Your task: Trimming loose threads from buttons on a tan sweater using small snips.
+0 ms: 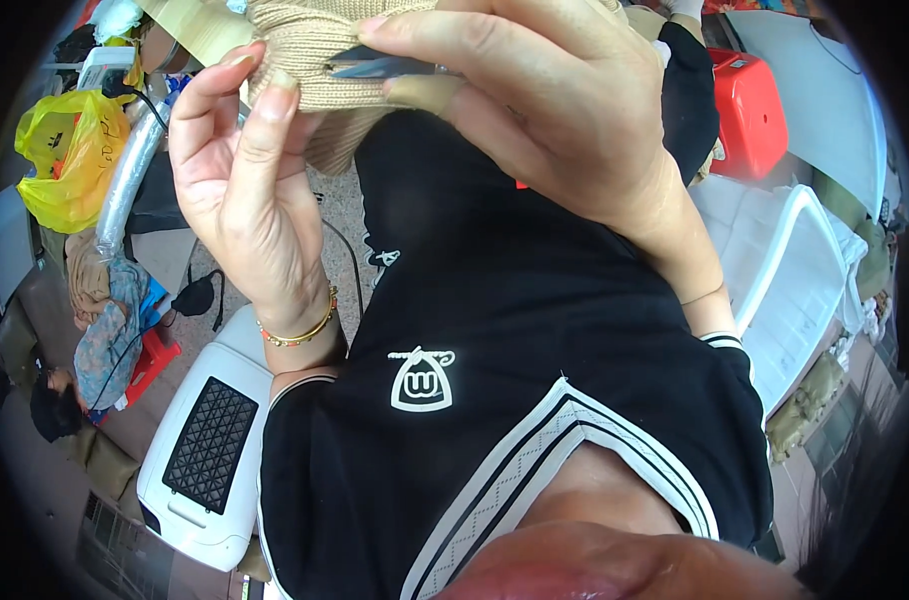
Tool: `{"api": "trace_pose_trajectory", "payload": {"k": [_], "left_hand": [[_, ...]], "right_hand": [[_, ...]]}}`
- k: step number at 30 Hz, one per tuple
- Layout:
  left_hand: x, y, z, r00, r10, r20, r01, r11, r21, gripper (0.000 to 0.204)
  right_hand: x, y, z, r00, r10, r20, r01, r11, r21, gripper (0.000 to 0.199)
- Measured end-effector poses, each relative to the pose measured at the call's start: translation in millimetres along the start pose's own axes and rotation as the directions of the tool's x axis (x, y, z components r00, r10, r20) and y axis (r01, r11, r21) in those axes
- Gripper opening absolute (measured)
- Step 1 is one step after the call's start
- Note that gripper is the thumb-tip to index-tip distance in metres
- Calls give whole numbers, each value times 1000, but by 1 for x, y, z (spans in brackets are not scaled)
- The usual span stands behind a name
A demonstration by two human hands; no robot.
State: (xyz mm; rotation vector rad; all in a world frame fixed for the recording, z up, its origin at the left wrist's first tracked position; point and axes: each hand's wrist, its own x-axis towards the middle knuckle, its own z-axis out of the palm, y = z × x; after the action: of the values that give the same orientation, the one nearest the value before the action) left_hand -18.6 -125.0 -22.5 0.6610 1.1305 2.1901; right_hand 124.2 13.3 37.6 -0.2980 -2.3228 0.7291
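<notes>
Beige ribbed knit fabric [345, 93] is held up at the top of the view, its folds hanging down behind my hands. My left hand [250, 180] pinches the knit's left edge between thumb and fingers. In my right hand [565, 110] is a pair of thread snips [375, 66], gripped between thumb and fingers. Their narrow grey-blue blades point left and lie against the ribbing, with a small gap near the tips. The handles are hidden inside my right hand. Whether the tips have a thread between them is too small to tell.
A white appliance with a black grille [213, 440] stands at lower left. Beyond it are a yellow plastic bag [60, 190] and heaped cloth [115, 320]. On the right are a red plastic stool [750, 115] and a translucent plastic bin [800, 260]. A dark cable [350, 250] crosses the floor.
</notes>
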Motion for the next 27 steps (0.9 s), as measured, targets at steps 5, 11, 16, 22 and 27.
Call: {"api": "trace_pose_trajectory", "payload": {"k": [5,11,16,22,27], "left_hand": [[3,2,0,1000,20,-1,-20,999,43,26],[-4,-3,8,999,41,-5,-40,997,65,25],[-4,-2,8,999,36,8,-36,998,59,25],[10,-6,0,999,36,40,-37,999,14,22],[67,16,-37,989,146,-17,-146,989,-30,20]], "right_hand": [[5,2,4,1000,-12,-25,13,1000,24,22],[-6,12,4,991,-130,-40,128,990,-60,23],[-7,5,-1,999,-49,-16,49,999,15,22],[1,34,4,937,-304,-171,292,952,-92,25],[-7,20,-28,990,55,-133,-52,998,23,28]]}}
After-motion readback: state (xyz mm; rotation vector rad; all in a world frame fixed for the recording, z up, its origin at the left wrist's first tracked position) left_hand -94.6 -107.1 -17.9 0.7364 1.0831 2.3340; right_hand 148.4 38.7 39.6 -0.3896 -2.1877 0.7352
